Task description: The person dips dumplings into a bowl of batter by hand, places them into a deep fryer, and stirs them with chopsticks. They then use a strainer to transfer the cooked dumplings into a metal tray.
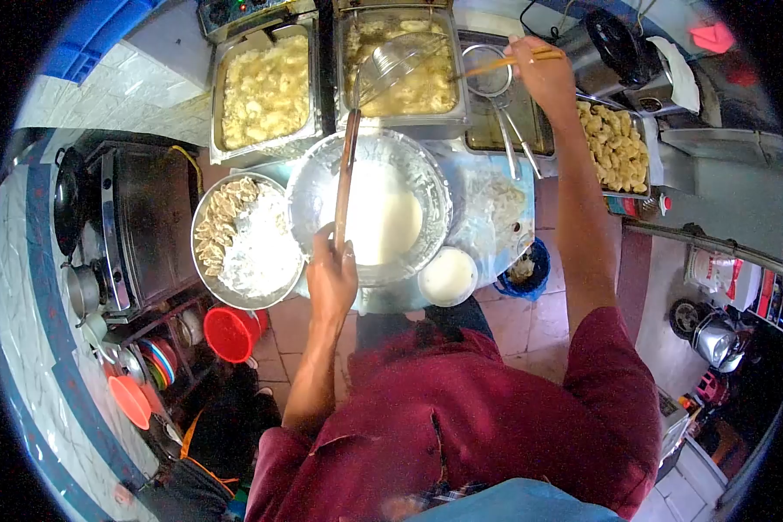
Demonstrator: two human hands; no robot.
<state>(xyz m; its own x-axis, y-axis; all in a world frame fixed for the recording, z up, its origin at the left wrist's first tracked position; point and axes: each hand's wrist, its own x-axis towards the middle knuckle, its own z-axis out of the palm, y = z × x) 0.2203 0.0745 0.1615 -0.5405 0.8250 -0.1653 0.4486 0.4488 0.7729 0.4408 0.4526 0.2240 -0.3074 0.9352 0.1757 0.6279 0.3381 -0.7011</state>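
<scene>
My left hand (329, 271) is closed around the wooden handle of a wire skimmer (347, 178), whose mesh head lies over the right fryer (463, 91). Pale battered pieces (419, 80) bubble in that fryer's oil. My right hand (541, 71) grips a pair of chopsticks (501, 63), their tips pointing left to the fryer's right edge. Below the fryers stands a large bowl (445, 209) of white batter (396, 228), which the skimmer handle crosses in this view. To its left, a steel bowl (274, 301) holds white flour (257, 239) and folded pieces (216, 233).
A left fryer (261, 150) holds more frying pieces. Right of the fryers, a round strainer (487, 71) rests on a dark tray (478, 135); a tray of golden pieces (618, 148) sits farther right. A white tub (448, 277), red bucket (233, 333) and blue-lined bin (535, 271) are nearby.
</scene>
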